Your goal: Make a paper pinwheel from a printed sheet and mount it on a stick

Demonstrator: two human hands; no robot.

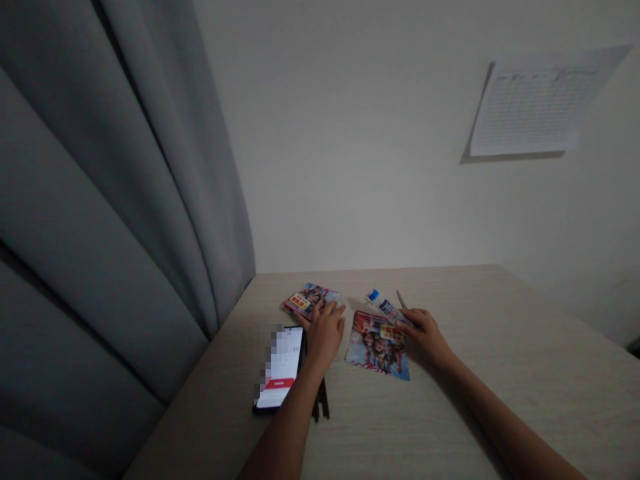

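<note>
My left hand [326,331] rests at the near edge of a colourful printed flyer [311,297], its fingers spread and touching the paper. My right hand [426,337] grips the right edge of a second printed flyer [377,350] with similar pictures and a yellow price patch. Partly behind this flyer lies a white tube with a blue cap [383,305], close to my right fingertips. A thin pen-like stick [401,299] pokes out just beyond that hand.
A phone [280,373] with a lit screen lies left of my left forearm. Dark thin strips [323,403] show beside that forearm. A grey curtain [125,167] hangs along the table's [380,433] left side. A printed sheet [530,110] is on the white wall.
</note>
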